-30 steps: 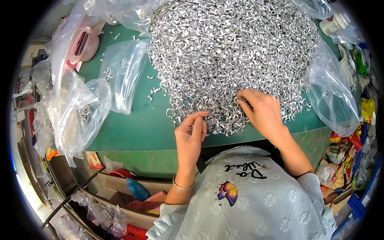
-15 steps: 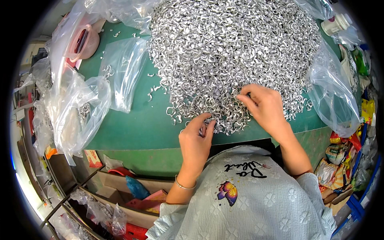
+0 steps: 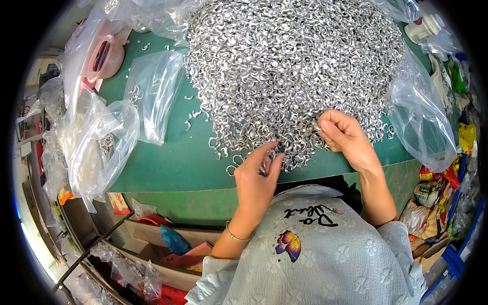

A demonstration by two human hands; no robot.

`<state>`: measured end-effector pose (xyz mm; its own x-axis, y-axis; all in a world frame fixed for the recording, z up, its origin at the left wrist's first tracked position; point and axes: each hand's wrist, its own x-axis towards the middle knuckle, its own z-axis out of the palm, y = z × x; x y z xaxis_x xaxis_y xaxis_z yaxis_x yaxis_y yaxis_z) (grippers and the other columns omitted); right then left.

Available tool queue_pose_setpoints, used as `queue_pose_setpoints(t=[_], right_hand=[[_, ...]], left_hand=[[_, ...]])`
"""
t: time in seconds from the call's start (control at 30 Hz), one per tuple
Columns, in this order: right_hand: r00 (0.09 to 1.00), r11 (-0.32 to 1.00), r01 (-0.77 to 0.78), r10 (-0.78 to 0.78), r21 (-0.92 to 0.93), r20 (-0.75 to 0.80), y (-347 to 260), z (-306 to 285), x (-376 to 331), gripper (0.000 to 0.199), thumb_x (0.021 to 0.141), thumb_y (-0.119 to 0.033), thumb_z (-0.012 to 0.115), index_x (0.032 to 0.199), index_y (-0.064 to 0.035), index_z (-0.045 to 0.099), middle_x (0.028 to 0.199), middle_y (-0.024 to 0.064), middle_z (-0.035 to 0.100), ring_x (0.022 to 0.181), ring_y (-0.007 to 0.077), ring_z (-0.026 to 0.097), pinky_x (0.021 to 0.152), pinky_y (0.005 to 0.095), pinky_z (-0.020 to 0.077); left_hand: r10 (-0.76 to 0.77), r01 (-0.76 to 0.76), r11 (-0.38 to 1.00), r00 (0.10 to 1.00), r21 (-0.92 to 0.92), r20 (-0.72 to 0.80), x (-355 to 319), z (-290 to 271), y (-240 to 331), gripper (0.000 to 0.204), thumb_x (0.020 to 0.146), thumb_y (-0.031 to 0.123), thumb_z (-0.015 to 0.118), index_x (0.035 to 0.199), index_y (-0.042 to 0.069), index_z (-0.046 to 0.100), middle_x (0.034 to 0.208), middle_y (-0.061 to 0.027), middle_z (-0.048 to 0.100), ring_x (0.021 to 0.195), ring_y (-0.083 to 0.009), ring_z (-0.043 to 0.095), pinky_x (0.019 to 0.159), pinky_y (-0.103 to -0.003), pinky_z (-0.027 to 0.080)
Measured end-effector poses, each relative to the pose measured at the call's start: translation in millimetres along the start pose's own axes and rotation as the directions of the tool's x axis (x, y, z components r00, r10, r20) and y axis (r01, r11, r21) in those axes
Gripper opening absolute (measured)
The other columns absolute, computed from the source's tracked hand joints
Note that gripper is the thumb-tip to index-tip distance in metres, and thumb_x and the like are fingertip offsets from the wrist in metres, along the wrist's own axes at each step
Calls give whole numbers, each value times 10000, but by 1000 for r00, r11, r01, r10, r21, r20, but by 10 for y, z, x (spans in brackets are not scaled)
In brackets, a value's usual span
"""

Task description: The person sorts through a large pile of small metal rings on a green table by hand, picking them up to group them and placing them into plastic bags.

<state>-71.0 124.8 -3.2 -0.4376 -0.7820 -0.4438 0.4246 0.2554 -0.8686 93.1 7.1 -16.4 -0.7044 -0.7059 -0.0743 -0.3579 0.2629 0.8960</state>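
Note:
A large heap of small silvery metal pieces (image 3: pixel 290 66), mostly curved hooks with some rings among them, covers much of the green tabletop (image 3: pixel 168 162). At the heap's near edge my left hand (image 3: pixel 255 180) is curled, with some metal pieces showing between its thumb and fingers. My right hand (image 3: pixel 348 140) is at the heap's near right side. Its thumb and index finger are pinched on a small silvery metal piece, mostly hidden by the fingertips. A few rings (image 3: pixel 235 165) lie beside my left hand.
Clear plastic bags lie left (image 3: pixel 157 96) and right (image 3: pixel 422 117) of the heap. A pink basket (image 3: pixel 114 58) stands at the far left, a white bottle (image 3: pixel 424 28) at the far right. Below the table's left side are open compartments (image 3: pixel 157 234); colourful packets (image 3: pixel 427 203) lie at the right.
My right hand has moved right and slightly nearer, its fingers now pinched at the heap's edge. My left hand has shifted a little to the right, exposing rings beside it.

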Motion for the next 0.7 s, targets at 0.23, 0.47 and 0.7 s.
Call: queue_pose_setpoints(t=[0.23, 0.47, 0.7], right_hand=[[1000, 997, 26, -26, 66, 2, 43, -32, -29, 92, 927, -138, 492, 909, -52, 517, 675, 16, 535, 493, 30, 372, 400, 161, 242], [963, 966, 257, -253, 25, -92, 212, -14, 8, 74, 883, -83, 549, 922, -19, 547, 726, 47, 577, 527, 75, 475, 437, 187, 349], [860, 488, 239, -508, -840, -50, 65, 214, 44, 89, 781, -146, 652, 851, -92, 641, 642, 76, 536, 521, 216, 536, 475, 346, 417]], left_hand=[[28, -28, 999, 1000, 15, 0, 45, 60, 76, 225, 718, -6, 699, 934, 18, 639, 546, 1, 385, 495, -56, 340, 467, -206, 305], [138, -141, 962, 990, 234, 31, -4, 127, -14, 186, 705, 22, 708, 878, 21, 638, 579, -60, 486, 459, -134, 418, 448, -258, 353], [184, -185, 931, 982, 315, 33, 22, 166, -30, 132, 703, 23, 703, 814, 24, 631, 584, -73, 498, 452, -169, 445, 439, -284, 361]])
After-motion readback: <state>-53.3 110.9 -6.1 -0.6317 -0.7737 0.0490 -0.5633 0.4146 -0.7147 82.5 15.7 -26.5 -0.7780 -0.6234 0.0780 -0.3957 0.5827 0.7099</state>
